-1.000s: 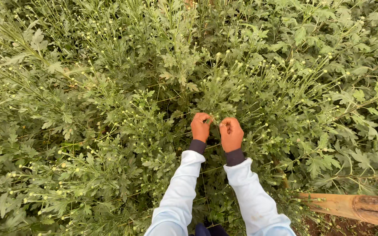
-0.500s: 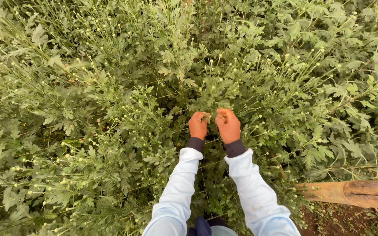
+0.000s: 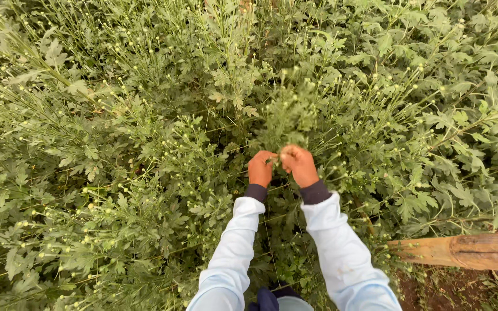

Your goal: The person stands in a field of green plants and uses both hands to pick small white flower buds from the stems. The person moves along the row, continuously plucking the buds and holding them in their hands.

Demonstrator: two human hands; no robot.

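Head view: left hand (image 3: 260,168) and right hand (image 3: 298,165) both pinch one budded stem (image 3: 288,118), grip tight. Next, I think, a careful snap.

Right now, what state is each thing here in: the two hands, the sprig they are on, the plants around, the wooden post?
left hand: fingers curled, pinching the sprig from the left
right hand: fingers curled, pinching the same sprig from the right
budded sprig: upright, blurred, buds closed
surrounding plants: dense, green, small round buds unopened
support strings: stretched between the stems
wooden post: lying level at lower right, untouched
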